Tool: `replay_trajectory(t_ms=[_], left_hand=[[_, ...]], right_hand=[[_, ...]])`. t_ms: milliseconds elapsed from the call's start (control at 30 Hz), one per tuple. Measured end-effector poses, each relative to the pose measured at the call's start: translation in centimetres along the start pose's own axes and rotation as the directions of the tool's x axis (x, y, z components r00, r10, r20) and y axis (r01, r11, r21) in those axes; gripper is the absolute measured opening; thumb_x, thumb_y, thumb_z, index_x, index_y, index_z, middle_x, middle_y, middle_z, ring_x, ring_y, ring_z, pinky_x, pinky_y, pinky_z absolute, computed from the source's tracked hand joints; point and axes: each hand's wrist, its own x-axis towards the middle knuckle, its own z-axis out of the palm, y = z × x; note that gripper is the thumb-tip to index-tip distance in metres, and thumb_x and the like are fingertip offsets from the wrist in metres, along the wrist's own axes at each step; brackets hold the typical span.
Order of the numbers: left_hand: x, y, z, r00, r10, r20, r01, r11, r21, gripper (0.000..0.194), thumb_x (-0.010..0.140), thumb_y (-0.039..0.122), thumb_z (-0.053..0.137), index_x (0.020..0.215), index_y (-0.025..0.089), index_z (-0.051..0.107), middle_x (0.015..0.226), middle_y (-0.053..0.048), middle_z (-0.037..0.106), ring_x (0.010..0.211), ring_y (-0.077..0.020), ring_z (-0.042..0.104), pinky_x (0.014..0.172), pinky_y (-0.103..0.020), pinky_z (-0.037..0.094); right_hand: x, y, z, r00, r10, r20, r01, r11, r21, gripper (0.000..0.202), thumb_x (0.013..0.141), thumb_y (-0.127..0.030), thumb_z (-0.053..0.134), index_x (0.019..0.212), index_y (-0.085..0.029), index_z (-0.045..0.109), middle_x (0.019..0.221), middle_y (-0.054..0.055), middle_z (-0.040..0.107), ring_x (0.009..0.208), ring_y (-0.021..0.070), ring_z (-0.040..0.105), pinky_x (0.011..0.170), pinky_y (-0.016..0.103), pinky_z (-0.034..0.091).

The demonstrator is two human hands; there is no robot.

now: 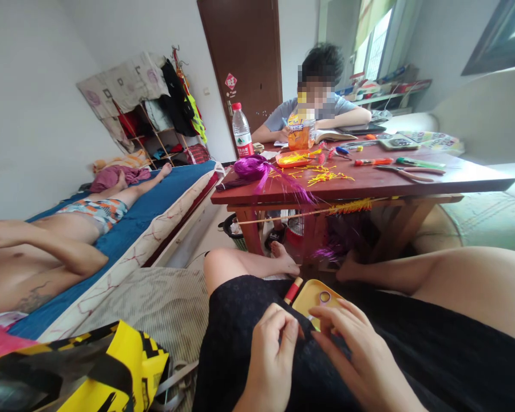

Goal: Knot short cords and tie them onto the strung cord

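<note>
My left hand (274, 346) is over the black cloth on my lap, fingers curled in and thumb pressed to the index finger. Anything in that pinch is too small or hidden to make out. Close by on the right is my right hand (355, 337), its fingers bent and a gap between thumb and index fingertip; no held thing shows. Just beyond the fingers lies a yellow tray (311, 294) with a small roll of tape (325, 297) in it. A stick-like piece with a red band (292, 290) rests against the tray's left side.
A red-brown table (369, 186) bears purple strands (253, 167), yellow pieces (326, 176), pliers (412, 171) and a water bottle (241, 131). A person (278, 117) sits behind it. Another person (68, 240) lies on the bed at left. A yellow-black bag (124, 366) is at lower left.
</note>
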Motion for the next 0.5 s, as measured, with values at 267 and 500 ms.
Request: replay_trajectory(t_ms=[267, 500], left_hand=[[-0.05, 0.05, 0.16, 1.0, 0.005, 0.005, -0.005, 1.0, 0.024, 0.031, 0.088, 0.033, 0.04, 0.061, 0.017, 0.048, 0.066, -0.001, 0.048, 0.062, -0.0128, 0.047, 0.058, -0.023, 0.035], [-0.03, -0.03, 0.13, 1.0, 0.024, -0.001, -0.024, 0.994, 0.107, 0.032, 0.088, 0.031, 0.039, 0.061, 0.018, 0.05, 0.066, -0.002, 0.05, 0.065, -0.0143, 0.048, 0.061, -0.025, 0.034]], right_hand=[[0.14, -0.08, 0.43, 1.0, 0.008, 0.031, -0.01, 0.998, 0.067, 0.012, 0.085, -0.018, 0.043, 0.081, -0.021, 0.054, 0.062, -0.002, 0.061, 0.061, 0.0176, 0.06, 0.081, 0.044, 0.044], [0.1, -0.05, 0.19, 0.999, 0.019, 0.04, -0.022, 0.996, 0.085, 0.016, 0.085, -0.017, 0.043, 0.072, -0.022, 0.051, 0.061, -0.001, 0.059, 0.061, 0.0168, 0.057, 0.077, 0.04, 0.044]])
